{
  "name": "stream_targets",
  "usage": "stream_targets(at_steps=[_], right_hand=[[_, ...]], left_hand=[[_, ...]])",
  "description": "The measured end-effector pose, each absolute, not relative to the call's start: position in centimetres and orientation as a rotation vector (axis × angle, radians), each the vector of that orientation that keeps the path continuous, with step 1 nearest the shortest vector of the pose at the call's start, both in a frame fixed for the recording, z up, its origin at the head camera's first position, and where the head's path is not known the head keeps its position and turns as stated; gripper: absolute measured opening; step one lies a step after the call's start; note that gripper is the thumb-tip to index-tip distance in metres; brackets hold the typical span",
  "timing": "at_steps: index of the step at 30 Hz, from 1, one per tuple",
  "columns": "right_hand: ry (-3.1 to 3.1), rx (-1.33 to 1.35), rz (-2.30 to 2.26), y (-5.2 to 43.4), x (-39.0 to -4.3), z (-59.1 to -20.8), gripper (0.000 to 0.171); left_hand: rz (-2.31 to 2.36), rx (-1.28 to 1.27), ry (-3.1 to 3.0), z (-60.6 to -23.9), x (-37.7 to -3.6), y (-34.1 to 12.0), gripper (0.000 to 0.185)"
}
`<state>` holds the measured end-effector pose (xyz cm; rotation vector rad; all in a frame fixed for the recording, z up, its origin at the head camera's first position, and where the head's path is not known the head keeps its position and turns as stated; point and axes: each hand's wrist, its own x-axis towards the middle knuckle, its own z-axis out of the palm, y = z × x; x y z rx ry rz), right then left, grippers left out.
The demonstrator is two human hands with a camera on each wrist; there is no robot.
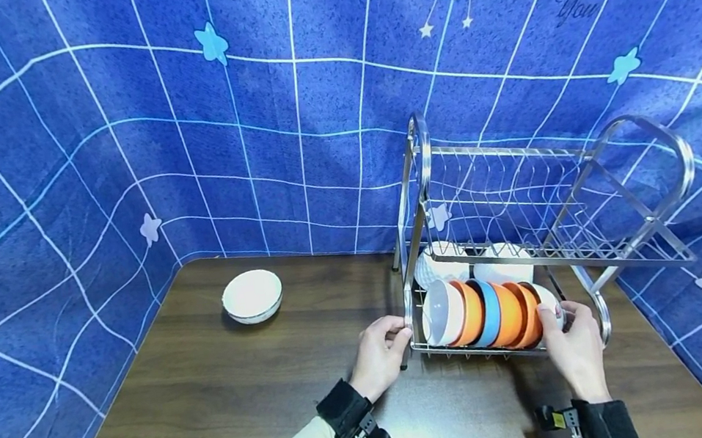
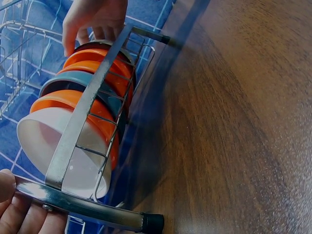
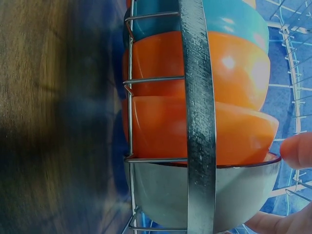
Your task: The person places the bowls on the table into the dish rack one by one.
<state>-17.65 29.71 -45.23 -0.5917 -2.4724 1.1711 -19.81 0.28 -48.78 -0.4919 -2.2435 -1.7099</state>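
Bowls (image 1: 490,313) are lined on edge along the rack's (image 1: 570,264) lower tier, the row's long axis running left to right between both hands. The rightmost white bowl (image 1: 550,305) is grasped by the right hand (image 1: 574,345); the rack's left post is clenched by the left hand (image 1: 378,354). Another bowl (image 1: 252,296) sits on the wooden worktop (image 1: 215,400), before blue cloth (image 1: 113,132).

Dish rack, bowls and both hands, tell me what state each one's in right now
Dish rack: upright on the table, top tier bare.
Row of bowls: on edge, nested in the lower tier.
White bowl: upright, alone on the table.
Left hand: grips the rack's frame.
Right hand: holds the row's end bowl.
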Motion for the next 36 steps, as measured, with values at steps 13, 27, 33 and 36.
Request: stream_targets(at_steps=[13, 27, 33, 36], right_hand=[[-2.443, -0.598, 1.196, 29.3, -17.5, -45.1, 0.066], [-2.277, -0.328, 1.106, 26.9, -17.7, -44.0, 0.052], [-2.248, -0.190, 1.107, 24.6, -17.7, -43.4, 0.048], [-2.228, -0.096, 1.101, 23.4, -17.9, -43.3, 0.046]], left_hand=[[-1.713, -0.492, -2.234, -48.6, -19.7, 0.3, 0.008], [-1.732, -0.480, -2.236, -48.8, -19.8, 0.3, 0.009], [-1.735, -0.478, -2.239, -48.8, -19.7, 0.2, 0.010], [-1.733, -0.488, -2.229, -48.9, -19.7, 0.2, 0.010]])
